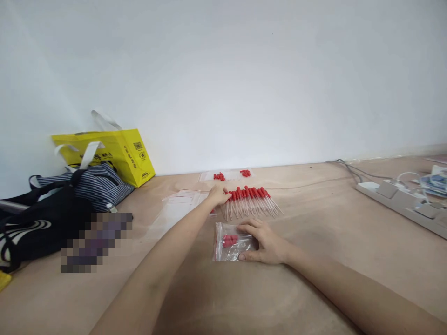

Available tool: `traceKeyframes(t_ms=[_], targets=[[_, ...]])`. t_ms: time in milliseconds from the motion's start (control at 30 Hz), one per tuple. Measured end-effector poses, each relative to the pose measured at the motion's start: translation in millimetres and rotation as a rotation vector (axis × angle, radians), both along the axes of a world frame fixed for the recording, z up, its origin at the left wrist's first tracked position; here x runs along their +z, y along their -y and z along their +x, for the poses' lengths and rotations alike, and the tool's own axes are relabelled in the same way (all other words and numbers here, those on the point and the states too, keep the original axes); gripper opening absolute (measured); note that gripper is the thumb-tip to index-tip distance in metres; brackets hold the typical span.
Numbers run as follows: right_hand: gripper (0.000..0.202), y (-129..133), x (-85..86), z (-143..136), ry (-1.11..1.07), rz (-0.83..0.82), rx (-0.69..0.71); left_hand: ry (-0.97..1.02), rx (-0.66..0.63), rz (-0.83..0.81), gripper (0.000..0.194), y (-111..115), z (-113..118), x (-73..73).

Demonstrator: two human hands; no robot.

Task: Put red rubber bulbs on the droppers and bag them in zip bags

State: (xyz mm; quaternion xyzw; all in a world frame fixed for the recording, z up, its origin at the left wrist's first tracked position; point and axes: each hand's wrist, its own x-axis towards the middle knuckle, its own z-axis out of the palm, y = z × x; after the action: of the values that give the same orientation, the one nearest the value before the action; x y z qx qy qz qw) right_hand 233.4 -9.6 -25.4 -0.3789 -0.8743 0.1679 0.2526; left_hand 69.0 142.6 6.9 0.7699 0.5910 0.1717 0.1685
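A row of clear, thin droppers with red rubber bulbs [251, 197] lies side by side on the table, bulbs pointing away from me. At the row's left end my left hand [218, 194] has its fingers closed around one red bulb. Nearer to me lies a small clear zip bag [226, 253] with a few red-bulbed droppers [230, 240] inside. My right hand [267, 244] rests over the right part of this bag, thumb and fingers spread apart on the plastic. The bag's right end is hidden under that hand.
Flat clear bags [178, 207] lie left of the row. Behind it, another clear bag [232, 175] carries loose red bulbs. On the left stand a yellow bag [136, 160], a striped bag [101, 184] and a black bag [49, 228]. A power strip [401, 200] with cables is at right.
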Motion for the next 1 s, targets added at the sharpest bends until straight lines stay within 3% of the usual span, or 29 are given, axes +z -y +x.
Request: traceKeyframes(t_ms=[433,600,733,867,1000], targets=[[0.064,-0.1,1.1,-0.7,-0.003,0.0,0.004,0.017,0.06,-0.134,0.027,1.0,-3.4,1.3],[0.065,0.4,1.7,-0.7,0.015,-0.001,-0.003,0.131,0.107,-0.185,0.027,-0.4,2.2,0.1],[0.066,0.0,1.4,-0.3,0.021,-0.002,-0.001,0.287,0.119,-0.19,0.029,2.9,0.9,8.7],[0.066,-0.7,-0.1,0.0,0.026,0.007,-0.001,0.516,0.127,-0.101,0.021,23.2,-20.8,27.7],[0.066,-0.7,-1.6,0.4,0.029,0.014,-0.003,0.755,0.153,0.087,0.026,67.1,-61.8,34.7]])
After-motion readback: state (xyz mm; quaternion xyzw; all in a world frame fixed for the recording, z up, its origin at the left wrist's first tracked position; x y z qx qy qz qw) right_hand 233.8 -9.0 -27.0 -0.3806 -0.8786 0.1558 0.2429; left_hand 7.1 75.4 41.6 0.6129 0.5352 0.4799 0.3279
